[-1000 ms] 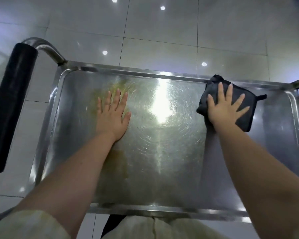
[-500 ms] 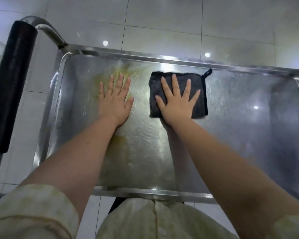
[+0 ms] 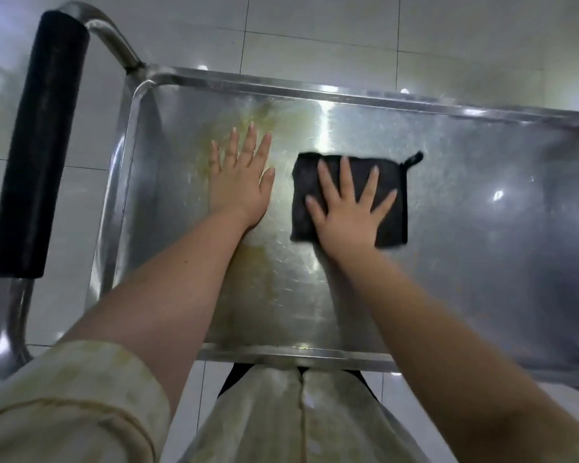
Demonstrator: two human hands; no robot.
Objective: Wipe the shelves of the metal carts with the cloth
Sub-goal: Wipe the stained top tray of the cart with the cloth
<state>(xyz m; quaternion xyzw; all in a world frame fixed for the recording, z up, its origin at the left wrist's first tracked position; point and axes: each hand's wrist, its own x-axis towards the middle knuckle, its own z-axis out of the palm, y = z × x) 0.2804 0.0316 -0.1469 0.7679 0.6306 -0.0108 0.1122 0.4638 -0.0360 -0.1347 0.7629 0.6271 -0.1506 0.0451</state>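
Closest to the camera, a pale rolled sleeve (image 3: 64, 396) and the front of a pale garment fill the bottom edge. Just beyond them runs the near rim of a metal cart's top shelf (image 3: 298, 357), a shallow steel tray seen from above. Two bare forearms reach forward across it.

Near the middle of the tray, the left hand (image 3: 239, 188) lies flat on bare metal, fingers straight and close together, holding nothing. Just beside it, the right hand (image 3: 346, 212) presses palm-down with its fingers spread and straight on a dark folded cloth (image 3: 393, 172), which lies flat on the shelf. A small hanging loop (image 3: 413, 158) sticks out from the cloth's far right corner.

Yellowish smears (image 3: 274, 128) show around and beyond the left hand, and more sit under the left forearm, so this side probably needs more wiping. The right half of the shelf (image 3: 482, 245) looks cleaner, though glare and blur make that uncertain.

Farther off to the left stands the cart's push bar with a black grip (image 3: 37, 142). Beyond the far rim lies a glossy tiled floor (image 3: 315, 35). No lower shelf or second cart is visible, so the task appears to be at an early or middle stage.
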